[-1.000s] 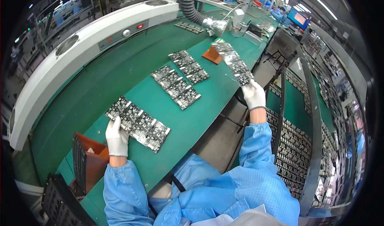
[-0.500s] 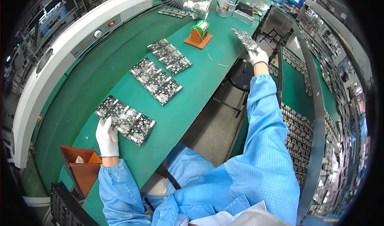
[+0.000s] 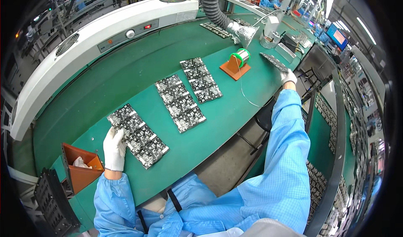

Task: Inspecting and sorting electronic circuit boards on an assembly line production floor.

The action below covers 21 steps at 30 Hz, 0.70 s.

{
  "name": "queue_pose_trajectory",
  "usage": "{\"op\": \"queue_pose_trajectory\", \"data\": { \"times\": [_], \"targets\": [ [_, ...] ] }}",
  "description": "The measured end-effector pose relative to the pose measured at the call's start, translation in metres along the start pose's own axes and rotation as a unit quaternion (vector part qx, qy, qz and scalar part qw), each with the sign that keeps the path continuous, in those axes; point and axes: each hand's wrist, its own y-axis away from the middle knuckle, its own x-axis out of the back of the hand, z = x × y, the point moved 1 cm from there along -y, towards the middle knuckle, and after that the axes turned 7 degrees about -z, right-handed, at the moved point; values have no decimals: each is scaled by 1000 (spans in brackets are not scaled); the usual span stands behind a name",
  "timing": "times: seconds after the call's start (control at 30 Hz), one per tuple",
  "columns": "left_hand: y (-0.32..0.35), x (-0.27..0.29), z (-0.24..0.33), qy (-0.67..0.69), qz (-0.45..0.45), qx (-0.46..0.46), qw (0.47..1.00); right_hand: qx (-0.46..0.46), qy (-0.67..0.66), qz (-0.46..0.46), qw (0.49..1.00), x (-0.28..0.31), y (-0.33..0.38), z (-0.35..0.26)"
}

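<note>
White gloves cover both hands. My left hand (image 3: 114,149) is closed on the left edge of a black circuit board panel (image 3: 137,135), with the thumb along its edge; the fingers beneath are partly hidden. At the far right, my right hand (image 3: 289,76) grips the near end of another circuit board panel (image 3: 273,62), held tilted by the table's right edge. Between the hands, two similar panels, a middle one (image 3: 180,103) and a farther one (image 3: 200,80), lie on the green table (image 3: 222,123).
A solder wire spool (image 3: 242,56) stands on a brown base beyond the panels, its wire trailing over the table. A white overhead housing (image 3: 105,35) spans the left. An orange-brown bin (image 3: 82,174) sits near my left forearm. A foil-wrapped duct (image 3: 243,33) hangs behind; board racks (image 3: 321,153) stand right.
The view has swung, so the table and panels sit farther right and lower. The panel in my right hand now shows more edge-on. My left hand keeps hold of its panel.
</note>
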Motion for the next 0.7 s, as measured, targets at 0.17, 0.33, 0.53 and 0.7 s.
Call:
{"op": "queue_pose_trajectory", "data": {
  "times": [0.17, 0.33, 0.53, 0.7],
  "targets": [
    [24, -4, 39, -116, 109, -3, 987, -233, -224, 163, 932, -185, 62, -33],
    [21, 6, 32, -131, 106, -6, 986, -95, 68, 145, 983, -163, 66, -57],
    [23, 1, 39, -132, 87, 2, 987, -32, 474, -42, 879, -193, 124, -102],
    [26, 11, 40, -140, 97, -14, 985, -88, 515, -160, 838, -218, 106, -88]
  ]
}}
